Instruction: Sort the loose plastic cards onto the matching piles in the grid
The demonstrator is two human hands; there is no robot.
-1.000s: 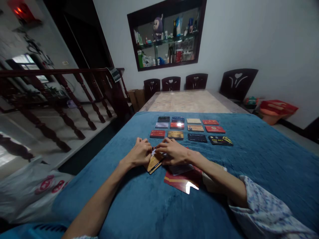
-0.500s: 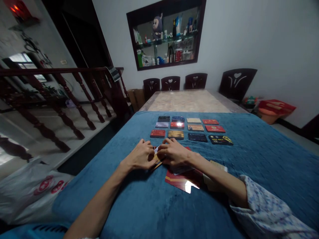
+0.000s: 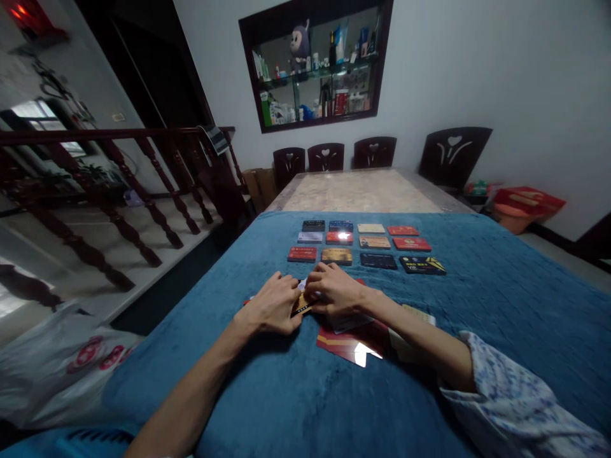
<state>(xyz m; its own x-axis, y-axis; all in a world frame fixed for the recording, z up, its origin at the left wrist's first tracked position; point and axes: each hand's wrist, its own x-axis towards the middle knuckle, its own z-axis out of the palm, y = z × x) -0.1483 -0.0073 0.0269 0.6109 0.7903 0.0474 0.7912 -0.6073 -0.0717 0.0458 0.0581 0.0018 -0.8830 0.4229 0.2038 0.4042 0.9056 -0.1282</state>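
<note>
Low over the blue cloth, my left hand and my right hand meet with fingers curled in. Both are closed on a yellow card with a dark edge, mostly covered by the fingers; whether more cards lie with it I cannot tell. Beneath my right hand and forearm are loose cards, with a large red card catching the light and a pale card to the right. A sliver of something red shows left of my left hand.
Beyond my hands lie three rows of cards, including a gold card and a black VIP card. The blue cloth covers the table's near part. White plastic bags sit at the left, chairs behind the table.
My left hand has shifted slightly left and turned a little, and the red sliver beside it now shows. My right hand stays nearly in place. The view has tilted very slightly.
</note>
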